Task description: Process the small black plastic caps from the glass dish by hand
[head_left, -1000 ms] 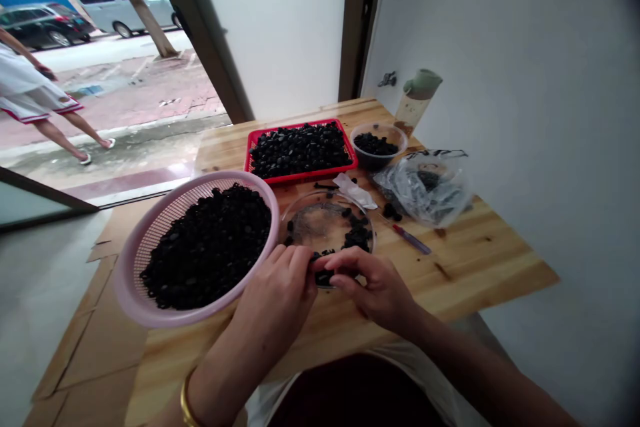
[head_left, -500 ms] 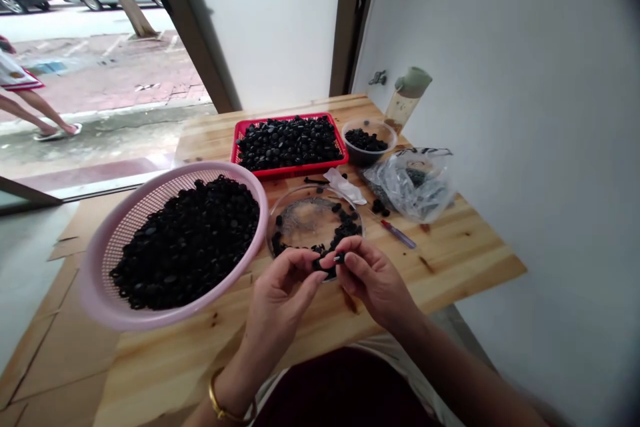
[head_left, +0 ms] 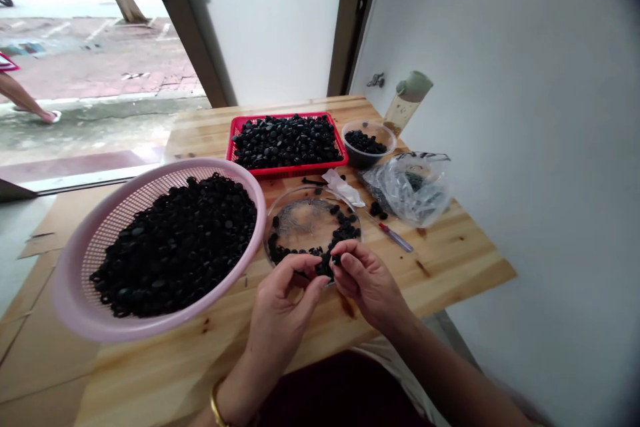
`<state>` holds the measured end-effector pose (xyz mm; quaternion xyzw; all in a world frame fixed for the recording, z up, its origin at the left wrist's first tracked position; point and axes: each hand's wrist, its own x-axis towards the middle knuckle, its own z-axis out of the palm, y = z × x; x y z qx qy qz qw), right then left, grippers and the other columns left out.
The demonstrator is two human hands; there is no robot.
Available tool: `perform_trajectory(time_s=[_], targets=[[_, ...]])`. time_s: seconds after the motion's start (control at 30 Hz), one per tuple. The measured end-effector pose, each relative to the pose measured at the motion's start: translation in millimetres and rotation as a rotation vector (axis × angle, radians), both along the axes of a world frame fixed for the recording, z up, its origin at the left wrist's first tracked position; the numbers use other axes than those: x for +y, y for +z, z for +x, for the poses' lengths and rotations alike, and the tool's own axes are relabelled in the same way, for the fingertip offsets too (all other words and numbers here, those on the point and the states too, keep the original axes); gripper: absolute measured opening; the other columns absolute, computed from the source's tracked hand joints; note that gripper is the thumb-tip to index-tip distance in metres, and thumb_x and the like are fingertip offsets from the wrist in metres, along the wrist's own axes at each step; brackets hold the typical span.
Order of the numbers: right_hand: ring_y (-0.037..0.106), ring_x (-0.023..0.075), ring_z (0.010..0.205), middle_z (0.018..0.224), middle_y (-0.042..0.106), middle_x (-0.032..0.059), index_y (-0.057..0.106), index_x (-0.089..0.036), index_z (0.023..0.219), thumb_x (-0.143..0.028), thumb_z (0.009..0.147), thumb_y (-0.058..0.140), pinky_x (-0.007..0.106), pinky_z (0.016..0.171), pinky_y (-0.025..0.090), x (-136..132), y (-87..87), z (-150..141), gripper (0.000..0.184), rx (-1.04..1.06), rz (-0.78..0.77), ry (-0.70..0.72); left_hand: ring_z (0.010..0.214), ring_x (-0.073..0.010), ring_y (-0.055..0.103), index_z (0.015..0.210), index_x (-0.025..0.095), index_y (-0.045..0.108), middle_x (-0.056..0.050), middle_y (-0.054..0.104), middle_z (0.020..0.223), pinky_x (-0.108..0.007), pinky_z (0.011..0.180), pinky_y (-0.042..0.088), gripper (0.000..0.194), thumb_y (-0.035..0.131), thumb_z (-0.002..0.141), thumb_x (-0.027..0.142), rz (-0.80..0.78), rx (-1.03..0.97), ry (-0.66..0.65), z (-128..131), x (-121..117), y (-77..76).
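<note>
Over the near rim of a clear round dish (head_left: 295,197), my two hands work close together. My left hand (head_left: 287,297) pinches a small black piece (head_left: 323,268) between thumb and fingertips. A smaller black piece (head_left: 337,258) is pinched in my right hand (head_left: 367,280), just beside the left fingertips. Both pieces are too small and dark to make out their exact kind. Inside the dish lie several black plastic parts (head_left: 345,230) and a heap of thin metal pins (head_left: 303,213).
To the left, a pink basket (head_left: 80,300) holds a heap of black ringed parts. A red basket (head_left: 300,168) of round black parts stands behind. On the right are a plastic tub (head_left: 367,153), a clear bag (head_left: 417,193), a red-tipped tool (head_left: 397,237) and a bottle (head_left: 407,100).
The view has shifted slightly. My hands remain over the dish; the pale tip that showed on the right hand's piece is no longer visible. Outside, a walking person has moved left.
</note>
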<state>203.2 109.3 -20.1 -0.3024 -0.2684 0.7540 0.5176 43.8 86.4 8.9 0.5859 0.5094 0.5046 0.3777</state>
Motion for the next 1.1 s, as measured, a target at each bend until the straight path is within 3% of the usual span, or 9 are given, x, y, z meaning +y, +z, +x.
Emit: perform_trajectory(time_s=[0.37,0.57,0.73,0.93,1.1], targets=[[0.033,0.0039,0.047,0.064,0.056,-0.0060,0.071,-0.021,0.097,-0.040,0.084,0.085,0.014,0.043,0.026,-3,0.1,2,0.027,-0.049,0.014,0.087,0.076,-0.0133,0.070,0.098,0.020,0.073,-0.001,0.074,0.087,-0.021,0.069,0.057,0.011,0.070,0.089,0.015,0.055,0.052,0.004,4,0,1.1],[0.042,0.0048,0.048,0.078,0.070,0.0004,0.069,-0.020,0.099,-0.042,0.085,0.083,0.017,0.044,0.032,-1,3.1,9,0.029,-0.192,0.114,0.066,0.076,-0.0134,0.069,0.100,0.022,0.076,-0.001,0.075,0.087,-0.021,0.069,0.057,0.014,0.071,0.088,0.017,-0.031,-0.051,0.012,0,-3,-0.5],[0.062,0.0121,0.063,0.082,0.074,0.0030,0.074,-0.021,0.101,-0.037,0.090,0.078,0.023,0.058,0.050,-2,16.4,16,0.020,-0.455,0.338,0.007,0.063,-0.0111,0.064,0.103,0.021,0.078,-0.001,0.077,0.084,-0.021,0.062,0.056,0.016,0.076,0.088,0.025,-0.231,-0.258,-0.013,-4,-8,-8.8],[0.069,0.0157,0.080,0.093,0.075,0.0067,0.075,-0.019,0.105,-0.019,0.095,0.071,0.024,0.069,0.055,-1,37.4,21,0.011,-0.844,0.879,-0.114,0.063,-0.0111,0.064,0.105,0.022,0.080,-0.003,0.077,0.084,-0.022,0.061,0.056,0.022,0.081,0.087,0.034,-0.350,-0.552,-0.044,-7,-15,-25.5],[0.070,0.0161,0.084,0.096,0.073,0.0088,0.072,-0.018,0.112,-0.016,0.100,0.063,0.024,0.072,0.058,-3,46.5,21,0.015,-0.930,1.008,-0.074,0.061,-0.0115,0.064,0.104,0.020,0.080,-0.003,0.077,0.079,-0.023,0.059,0.056,0.028,0.084,0.083,0.038,-0.366,-0.579,-0.013,-8,-18,-26.1]])
